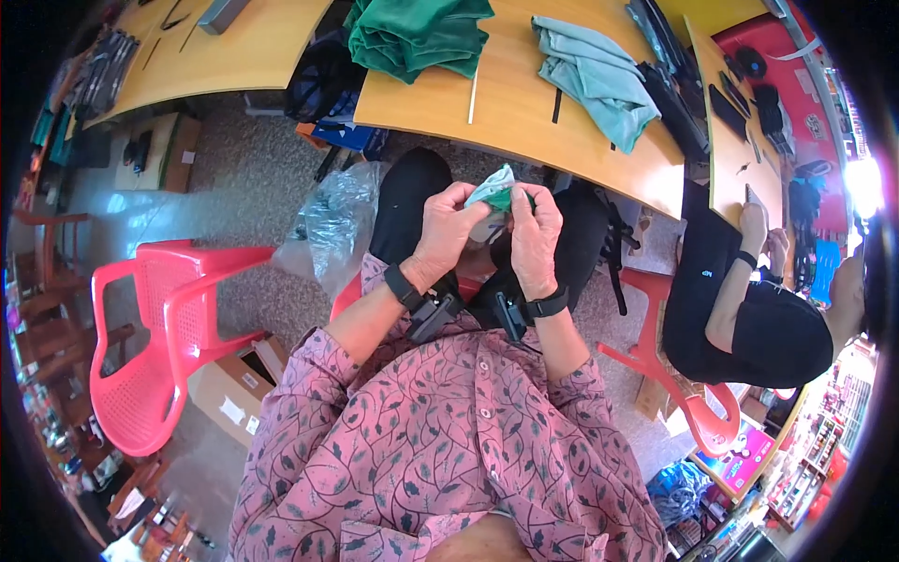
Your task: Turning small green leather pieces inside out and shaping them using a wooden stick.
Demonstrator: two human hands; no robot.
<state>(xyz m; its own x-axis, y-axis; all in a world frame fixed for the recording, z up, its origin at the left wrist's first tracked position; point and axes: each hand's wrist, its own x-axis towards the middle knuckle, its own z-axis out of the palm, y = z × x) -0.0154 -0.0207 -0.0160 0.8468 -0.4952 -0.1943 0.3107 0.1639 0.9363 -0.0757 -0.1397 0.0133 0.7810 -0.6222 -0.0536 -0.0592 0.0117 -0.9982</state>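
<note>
Both hands, left hand (448,229) at 9 o'clock, right hand (534,239) at 3, pinch closed on small green-and-white folded cloth piece (494,192) between them, over the lap.

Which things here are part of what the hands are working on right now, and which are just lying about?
In hand:
- small green and pale cloth piece, pinched between left hand and right hand over the lap

Lying about:
- folded dark green cloth on the wooden table
- pale teal cloth on the same table
- empty red plastic chair
- clear plastic bag on the floor
- cardboard box
</note>
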